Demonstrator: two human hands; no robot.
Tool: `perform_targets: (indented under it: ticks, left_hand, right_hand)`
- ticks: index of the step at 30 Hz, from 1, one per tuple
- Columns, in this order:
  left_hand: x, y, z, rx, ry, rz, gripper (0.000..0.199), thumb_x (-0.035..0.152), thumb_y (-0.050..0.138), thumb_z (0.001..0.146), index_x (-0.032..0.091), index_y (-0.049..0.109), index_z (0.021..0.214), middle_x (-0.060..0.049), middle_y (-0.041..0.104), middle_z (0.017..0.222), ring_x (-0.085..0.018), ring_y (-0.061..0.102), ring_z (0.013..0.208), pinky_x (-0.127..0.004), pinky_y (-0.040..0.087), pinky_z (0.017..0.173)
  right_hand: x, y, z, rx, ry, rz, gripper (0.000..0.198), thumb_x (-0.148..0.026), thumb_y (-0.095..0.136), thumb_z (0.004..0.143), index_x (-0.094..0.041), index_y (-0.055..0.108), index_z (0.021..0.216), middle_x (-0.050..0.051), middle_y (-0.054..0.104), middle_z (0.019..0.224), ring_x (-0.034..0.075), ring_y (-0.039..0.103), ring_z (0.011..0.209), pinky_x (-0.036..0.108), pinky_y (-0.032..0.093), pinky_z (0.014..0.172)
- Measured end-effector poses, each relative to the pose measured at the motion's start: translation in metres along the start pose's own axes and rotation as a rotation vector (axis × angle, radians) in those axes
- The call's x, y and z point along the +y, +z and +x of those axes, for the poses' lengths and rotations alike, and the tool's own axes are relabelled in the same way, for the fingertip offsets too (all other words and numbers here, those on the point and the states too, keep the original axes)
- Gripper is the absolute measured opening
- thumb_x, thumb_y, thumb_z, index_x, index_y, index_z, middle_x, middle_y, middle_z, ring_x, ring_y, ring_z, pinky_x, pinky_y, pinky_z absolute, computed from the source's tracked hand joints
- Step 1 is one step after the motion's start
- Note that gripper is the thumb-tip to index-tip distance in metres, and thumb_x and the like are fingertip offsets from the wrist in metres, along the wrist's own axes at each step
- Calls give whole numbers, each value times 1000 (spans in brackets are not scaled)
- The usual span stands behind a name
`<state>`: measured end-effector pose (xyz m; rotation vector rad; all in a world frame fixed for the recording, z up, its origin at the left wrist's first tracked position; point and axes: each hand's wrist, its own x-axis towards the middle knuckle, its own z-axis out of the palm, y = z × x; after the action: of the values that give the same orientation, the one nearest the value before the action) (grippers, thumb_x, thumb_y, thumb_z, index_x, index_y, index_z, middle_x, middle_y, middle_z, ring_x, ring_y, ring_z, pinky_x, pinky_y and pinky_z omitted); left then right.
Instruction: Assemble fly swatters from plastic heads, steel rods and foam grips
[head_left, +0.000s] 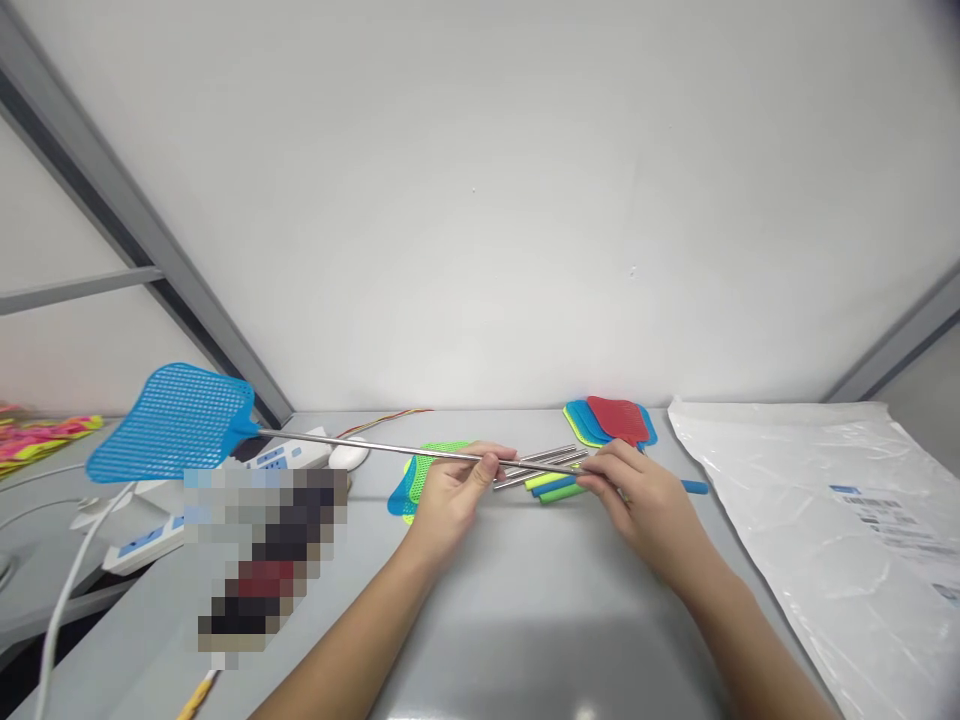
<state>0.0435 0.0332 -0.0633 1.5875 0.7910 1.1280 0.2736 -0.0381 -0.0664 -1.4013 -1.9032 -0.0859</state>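
My left hand [456, 492] pinching the metal rod [367, 443], right hand [646, 495] gripping further along | blue swatter head [180, 425] way out beyond my left! | grey table [525, 590] beneath both, white wall [480, 250] ahead, plastic mailer [802, 520] rightward

- The fly swatter head [176, 425] is showing bright blue, patterned with an open grid.
- Its metal rod [390, 447] is gleaming silver; its handle grip [694, 487] is showing plain blue.
- The red swatter head [616, 418] is contrasting with a blue swatter head [585, 424].
- The green swatter head [435, 470] is displaying a fine mesh.
- Loose grips [559, 487] are showing yellow, blue and green.
- The plastic mailer [787, 470] is looking white with dark print.
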Motion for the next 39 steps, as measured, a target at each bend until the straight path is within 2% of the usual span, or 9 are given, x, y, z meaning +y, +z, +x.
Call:
perform_targets:
  ticks: [4, 9, 12, 17, 21, 24, 27, 32, 39]
  left_hand:
    - [4, 6, -2, -27, -21, -8, 25, 39, 60, 86, 18, 70, 95, -5, 67, 88, -16, 59, 79, -27, 45, 77]
    - [8, 21, -8, -129, -50, 25, 21, 37, 62, 84, 20, 70, 94, -4, 66, 85, -16, 60, 79, -26, 46, 74]
    - [7, 26, -10, -116, -24, 37, 21, 36, 62, 84, 20, 71, 93, -5, 66, 84, -17, 60, 79, -28, 48, 75]
    - [12, 15, -5, -58, 61, 54, 21, 36, 64, 83, 19, 73, 89, -6, 68, 83, -19, 62, 80, -30, 49, 75]
    - [14, -1, 1, 30, 52, 31, 23, 39, 64, 82, 17, 73, 87, -7, 67, 85, -18, 63, 76, -28, 49, 69]
    - [11, -5, 3, 28, 22, 20, 25, 40, 64, 82, 17, 72, 87, -6, 67, 81, -17, 62, 73, -27, 48, 67]
    - [8, 1, 2, 22, -33, 28, 28, 42, 65, 81, 17, 71, 93, -5, 67, 76, -17, 62, 75, -27, 48, 70]
    - [3, 19, -4, -109, -78, 10, 29, 41, 61, 84, 19, 70, 100, -5, 70, 82, -19, 64, 84, -30, 49, 80]
    - [8, 21, -3, -102, -67, -49, 27, 39, 61, 84, 18, 71, 99, -6, 73, 88, -22, 68, 87, -33, 51, 84]
  right_hand:
    - [-4, 2, 0, 5, -32, -31, 16, -26, 46, 95, -21, 61, 97, 4, 60, 89, 16, 56, 78, 29, 42, 68]
    - [-16, 4, 2, -65, -63, -43, 19, -26, 44, 96, -22, 62, 96, 5, 60, 87, 16, 56, 77, 30, 41, 67]
    - [-19, 3, 3, -59, -74, -32, 20, -28, 44, 96, -22, 62, 94, 5, 60, 85, 16, 56, 76, 29, 41, 66]
    - [-8, -4, 4, -12, -58, -16, 18, -28, 46, 95, -21, 62, 91, 4, 61, 86, 16, 57, 77, 29, 42, 67]
    - [5, -11, 3, 17, -23, -22, 16, -27, 46, 95, -20, 61, 93, 4, 60, 86, 16, 56, 77, 30, 41, 68]
    - [9, -10, 2, 32, -19, -55, 16, -26, 46, 95, -20, 61, 94, 4, 60, 87, 16, 55, 78, 31, 39, 68]
    - [8, -8, 2, 40, -33, -85, 17, -26, 45, 95, -20, 61, 97, 5, 60, 88, 17, 56, 78, 31, 39, 67]
    - [2, -5, 3, -4, -56, -114, 18, -27, 45, 95, -22, 61, 98, 5, 60, 90, 17, 56, 81, 31, 39, 70]
    - [1, -8, 5, -27, -36, -59, 18, -25, 43, 96, -22, 61, 93, 4, 61, 88, 16, 55, 79, 31, 35, 69]
